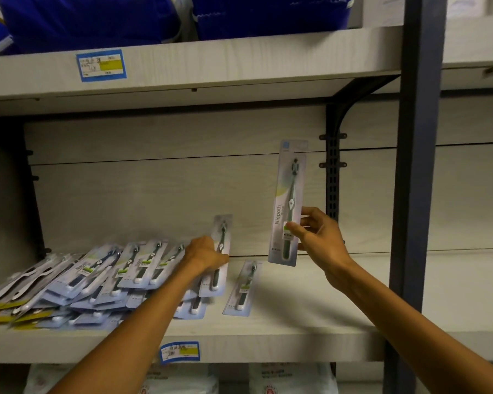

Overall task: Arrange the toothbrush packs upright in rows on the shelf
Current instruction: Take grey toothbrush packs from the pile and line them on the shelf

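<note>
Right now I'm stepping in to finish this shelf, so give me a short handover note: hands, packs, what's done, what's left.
Right hand: holds one toothbrush pack upright, above the shelf.
Left hand: on a pack leaning against the back panel.
One lone pack lies flat; the heap lies jumbled at left.
Done: no upright row yet.
Left: stand all packs in rows.

left hand (pixel 207 255): extended, palm down | right hand (pixel 318 234): raised, fingers pinched closed
</note>
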